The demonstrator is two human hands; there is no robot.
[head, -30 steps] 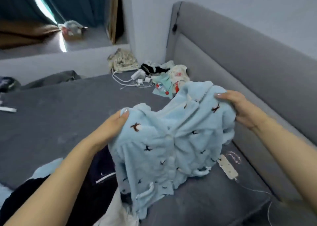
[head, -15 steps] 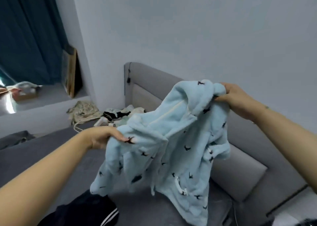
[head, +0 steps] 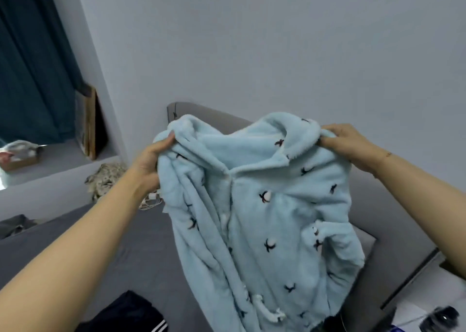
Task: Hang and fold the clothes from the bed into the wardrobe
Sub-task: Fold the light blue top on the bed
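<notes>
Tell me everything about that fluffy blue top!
The fluffy blue top looks like soft pale-blue fleece, dotted with small dark embroidered marks. It has a collar and a front opening with white buttons or toggles. It hangs upright in the air above the grey bed, held up at its shoulders by the left hand and the right hand.

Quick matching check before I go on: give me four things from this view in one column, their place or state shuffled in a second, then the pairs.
1. fleece jacket
2. left hand
3. dark striped garment
4. curtain

A. lying on the bed, bottom of view
B. held up, hanging by its shoulders
C. dark teal, far left
D. grips the jacket's left shoulder

Pairs: 1-B, 2-D, 3-A, 4-C
</notes>
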